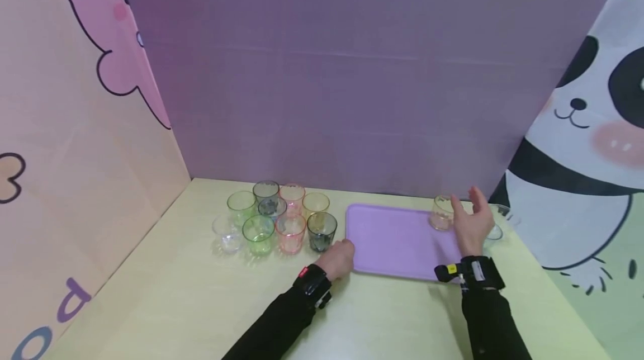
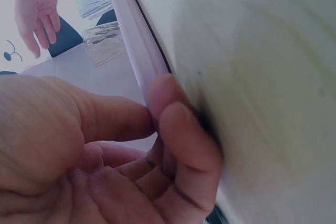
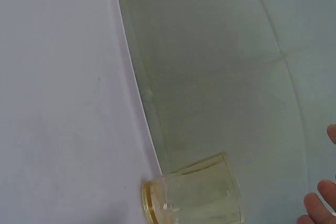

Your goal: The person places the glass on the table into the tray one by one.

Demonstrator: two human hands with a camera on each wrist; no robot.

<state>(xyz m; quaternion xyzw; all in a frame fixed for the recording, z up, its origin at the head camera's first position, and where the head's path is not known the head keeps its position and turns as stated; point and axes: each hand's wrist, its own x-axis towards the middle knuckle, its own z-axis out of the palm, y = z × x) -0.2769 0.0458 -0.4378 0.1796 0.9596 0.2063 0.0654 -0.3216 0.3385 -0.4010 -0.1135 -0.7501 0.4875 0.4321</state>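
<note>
A purple rectangular tray [image 1: 392,242] lies on the table. My left hand [image 1: 337,259] holds it at the front left corner; in the left wrist view the thumb and curled fingers pinch its rim [image 2: 137,51]. On the tray's back right part stands a pale amber drinking glass [image 1: 440,216], which also shows low in the right wrist view [image 3: 197,192]. Just right of that glass my right hand [image 1: 473,227] hovers with fingers spread and nothing in them. Partly hidden behind it is a clear glass [image 1: 495,231] at the tray's right side.
Left of the tray stands a close cluster of several tinted glasses: green [image 1: 259,234], pink [image 1: 290,232], dark grey [image 1: 322,231], yellow [image 1: 316,203] and clear [image 1: 228,234]. A purple panel [image 1: 322,80] closes off the back, with printed panels on both sides.
</note>
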